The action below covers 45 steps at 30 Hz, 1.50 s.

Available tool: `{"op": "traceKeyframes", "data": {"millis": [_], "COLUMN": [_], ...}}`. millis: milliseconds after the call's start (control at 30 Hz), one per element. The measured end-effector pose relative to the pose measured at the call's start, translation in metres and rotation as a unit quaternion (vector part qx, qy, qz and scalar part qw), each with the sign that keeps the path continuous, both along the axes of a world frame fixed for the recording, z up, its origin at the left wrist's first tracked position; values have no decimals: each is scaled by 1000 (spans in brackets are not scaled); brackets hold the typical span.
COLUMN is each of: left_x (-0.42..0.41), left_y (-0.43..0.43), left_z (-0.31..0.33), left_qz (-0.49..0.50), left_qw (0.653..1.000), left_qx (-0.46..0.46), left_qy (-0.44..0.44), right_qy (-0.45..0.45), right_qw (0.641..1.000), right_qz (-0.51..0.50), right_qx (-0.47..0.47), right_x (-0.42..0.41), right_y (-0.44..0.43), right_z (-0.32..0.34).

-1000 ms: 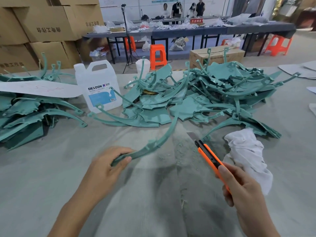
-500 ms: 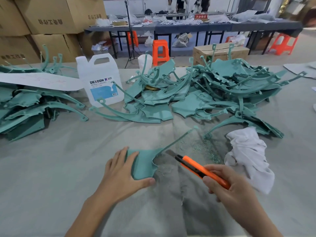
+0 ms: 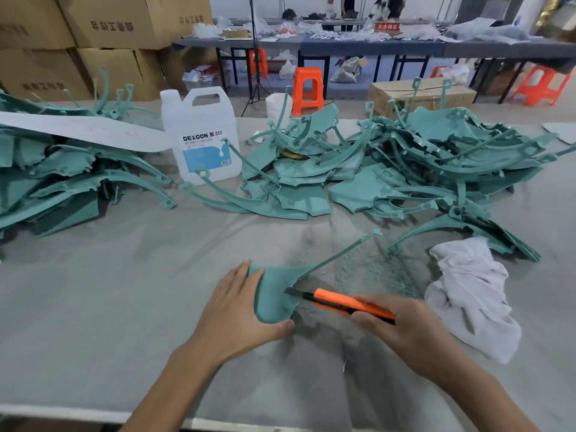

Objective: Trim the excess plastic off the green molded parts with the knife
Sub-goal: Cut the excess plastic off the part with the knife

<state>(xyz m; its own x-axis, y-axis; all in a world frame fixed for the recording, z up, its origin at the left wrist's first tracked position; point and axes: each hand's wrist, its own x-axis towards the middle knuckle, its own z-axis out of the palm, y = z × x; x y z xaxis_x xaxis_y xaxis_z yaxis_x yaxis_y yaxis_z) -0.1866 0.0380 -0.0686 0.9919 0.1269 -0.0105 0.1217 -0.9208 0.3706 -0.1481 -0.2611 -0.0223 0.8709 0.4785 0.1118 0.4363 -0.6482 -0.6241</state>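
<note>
A green molded part (image 3: 276, 291) with a long thin arm running up to the right lies on the grey table cover. My left hand (image 3: 238, 310) holds its broad end down, fingers on its left edge and thumb under its lower edge. My right hand (image 3: 402, 328) grips an orange utility knife (image 3: 346, 304). The knife's dark blade tip touches the part's right edge. Green shavings (image 3: 383, 269) lie scattered just beyond the knife.
A big pile of green parts (image 3: 420, 163) fills the far middle and right, another stack (image 3: 56, 182) sits at the left. A white DEXCON jug (image 3: 202, 138) stands between them. A white rag (image 3: 470, 291) lies right of my right hand. Cardboard boxes (image 3: 103, 35) stand behind.
My left hand drew the part from the pile toward me and laid its broad end flat. My right hand brought the knife down and left until the blade met the part's edge.
</note>
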Motion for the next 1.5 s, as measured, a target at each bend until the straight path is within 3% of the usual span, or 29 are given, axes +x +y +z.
{"op": "traceKeyframes", "data": {"millis": [100, 567, 733, 833, 967, 1500], "left_x": [1, 4, 4, 4, 4, 2], "left_y": [1, 3, 3, 3, 3, -2], "left_z": [0, -5, -6, -7, -7, -1], "left_qz": [-5, -9, -8, -4, 2, 14], "left_qw": [1000, 997, 997, 997, 997, 997], "left_qx": [-7, -55, -55, -58, -58, -64], "left_qy": [2, -49, -50, -56, -59, -50], "right_qy": [-24, 67, 16, 6, -39, -56], "right_qw": [1000, 995, 998, 999, 999, 997], "right_qz": [-13, 64, 3, 27, -14, -37], "right_qx": [8, 40, 64, 29, 11, -27], "right_x": [11, 28, 30, 19, 13, 4], "right_y": [-1, -11, -8, -5, 3, 14], "right_z": [1, -3, -10, -14, -14, -16]}}
